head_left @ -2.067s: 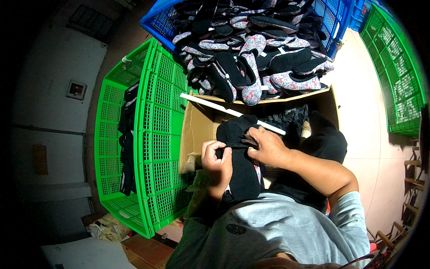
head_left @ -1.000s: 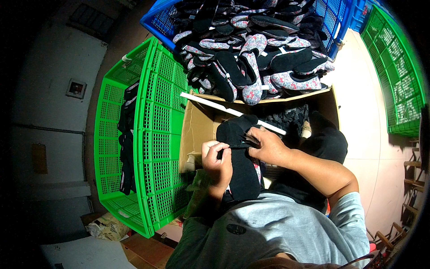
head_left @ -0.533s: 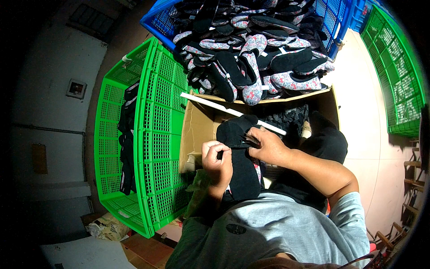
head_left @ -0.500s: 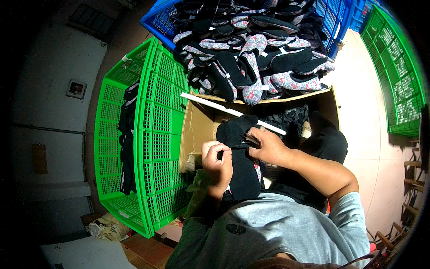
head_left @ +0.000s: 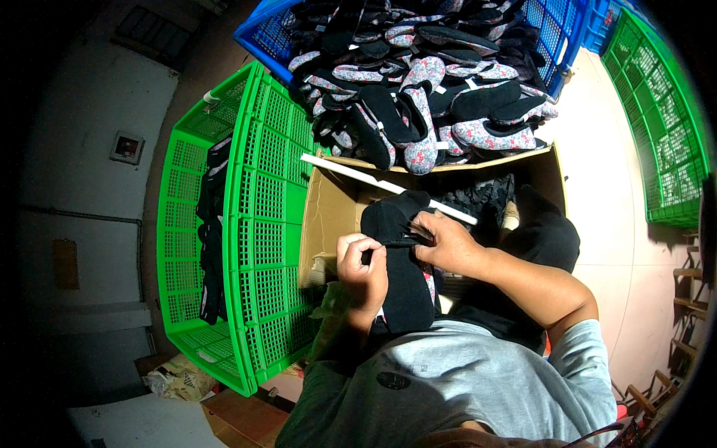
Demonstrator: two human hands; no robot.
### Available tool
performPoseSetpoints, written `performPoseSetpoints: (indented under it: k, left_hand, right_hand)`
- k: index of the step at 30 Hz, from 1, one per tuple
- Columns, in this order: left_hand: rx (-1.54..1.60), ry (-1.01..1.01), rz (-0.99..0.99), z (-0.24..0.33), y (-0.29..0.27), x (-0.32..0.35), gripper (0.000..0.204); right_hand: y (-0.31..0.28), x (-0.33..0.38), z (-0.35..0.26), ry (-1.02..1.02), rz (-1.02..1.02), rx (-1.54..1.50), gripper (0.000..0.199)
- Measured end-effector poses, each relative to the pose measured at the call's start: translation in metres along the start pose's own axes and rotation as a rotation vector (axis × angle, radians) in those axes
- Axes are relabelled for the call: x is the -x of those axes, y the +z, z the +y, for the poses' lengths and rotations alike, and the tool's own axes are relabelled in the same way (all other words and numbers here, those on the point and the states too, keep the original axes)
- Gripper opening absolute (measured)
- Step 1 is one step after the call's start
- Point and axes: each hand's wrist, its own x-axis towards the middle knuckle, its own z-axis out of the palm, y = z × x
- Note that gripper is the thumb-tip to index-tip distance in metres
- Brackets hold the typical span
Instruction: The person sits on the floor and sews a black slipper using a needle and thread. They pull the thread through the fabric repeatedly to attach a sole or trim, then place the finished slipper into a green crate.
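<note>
Head view, looking down over the person's chest.

Item 1: black shoe (head_left: 403, 276), held upright between both hands, toe end up, over an open carton (head_left: 328, 216). Its lower end is lost against the dark lap; a strip of patterned lining shows at its right edge.

Item 2: left hand (head_left: 364, 265), curled on the shoe's left side, fingertips pinching at a thin dark band across the upper. What exactly is pinched is too small to make out.

Item 3: right hand (head_left: 448, 243), closed on the shoe's right side at the same band, thumb and fingers gripping; fingertips partly hidden behind the shoe.

Item 4: carton, directly beyond the hands, flaps open. A white strip (head_left: 388, 187) lies across its top. Contents dark and knobbly, hard to identify.

Item 5: blue crate (head_left: 261, 37), well beyond the hands, heaped with shoes (head_left: 418, 97), black and floral; far edge cut off by the frame.

Item 6: green crate (head_left: 261, 224), left of the left hand, tipped on its side; dark shoes (head_left: 213, 239) inside are seen only through the mesh.

Item 7: second green crate (head_left: 665, 134), far right of the right hand, bent by the lens, interior unclear.
</note>
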Motion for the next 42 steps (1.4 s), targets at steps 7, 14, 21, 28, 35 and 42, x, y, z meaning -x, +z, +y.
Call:
performPoseSetpoints:
  k: [7, 14, 21, 28, 35, 42]
  left_hand:
    - [-0.019, -0.039, 0.019, 0.0059, -0.0002, -0.0018, 0.015]
    - [-0.016, -0.049, 0.017, 0.0063, 0.0005, -0.0015, 0.017]
    - [-0.008, -0.042, 0.027, 0.0087, 0.0010, -0.0039, 0.013]
    - [0.032, -0.056, 0.029, 0.0042, 0.0026, -0.0022, 0.016]
    - [0.031, -0.051, 0.040, 0.0025, 0.0029, -0.0018, 0.016]
    - [0.020, -0.034, -0.015, 0.0000, 0.0013, -0.0001, 0.025]
  right_hand:
    - [-0.0032, 0.0000, -0.0040, 0.029, -0.015, 0.005, 0.035]
    - [-0.0033, 0.0001, -0.0035, 0.015, -0.018, 0.007, 0.035]
    - [-0.0050, 0.0006, -0.0052, 0.061, -0.039, 0.009, 0.037]
    - [-0.0060, 0.0007, -0.0066, 0.061, -0.039, 0.009, 0.037]
    - [-0.0061, 0.0004, -0.0068, 0.066, -0.047, -0.001, 0.037]
    - [-0.0060, 0.0004, -0.0058, 0.067, -0.050, -0.007, 0.036]
